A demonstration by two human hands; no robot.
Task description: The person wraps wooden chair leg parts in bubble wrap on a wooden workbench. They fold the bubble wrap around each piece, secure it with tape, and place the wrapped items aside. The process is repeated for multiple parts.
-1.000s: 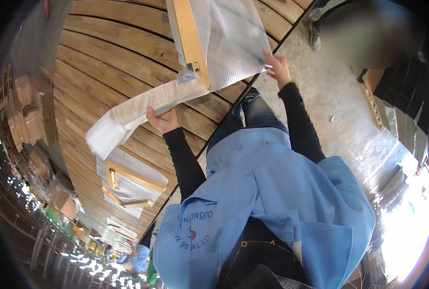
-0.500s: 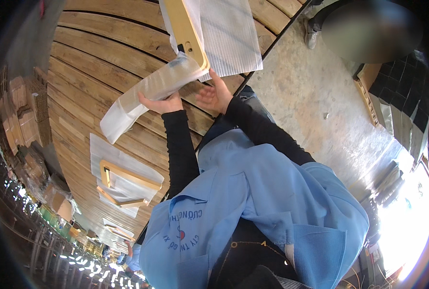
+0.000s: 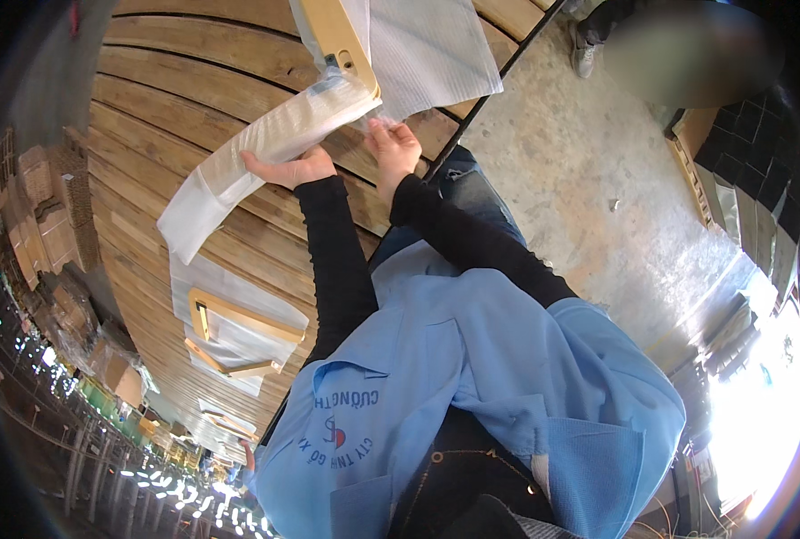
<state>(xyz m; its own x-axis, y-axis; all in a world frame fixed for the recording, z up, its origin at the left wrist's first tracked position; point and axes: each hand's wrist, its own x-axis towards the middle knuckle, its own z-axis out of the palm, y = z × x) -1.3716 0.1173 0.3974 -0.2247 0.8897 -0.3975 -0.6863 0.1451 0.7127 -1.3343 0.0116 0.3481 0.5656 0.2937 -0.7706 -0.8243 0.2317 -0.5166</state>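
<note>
A wooden frame piece [image 3: 330,34], light and angular with a dark metal fitting near its corner, lies on the slatted table. One arm of it is wrapped in white foam sheet [image 3: 254,144], whose loose end sticks out past the wood at lower left. My left hand [image 3: 292,168] grips this wrapped arm from its near side, thumb stretched along it. By the corner, my right hand [image 3: 394,151] is closed, its fingertips pinching a thin translucent edge of the wrap. Another white foam sheet [image 3: 440,58] lies flat beside and under the frame.
The slatted wooden table [image 3: 162,108] runs back to lower left. More wooden frame pieces [image 3: 243,319] rest there on foam. At right is a concrete floor [image 3: 552,162] with another person's shoe [image 3: 583,59] and stacked dark panels [image 3: 746,148]. Cardboard boxes [image 3: 42,225] stand far left.
My right hand has gone from open fingers at the corner to a pinch, slightly lower left. The wrapped arm and my left hand have shifted a little left.
</note>
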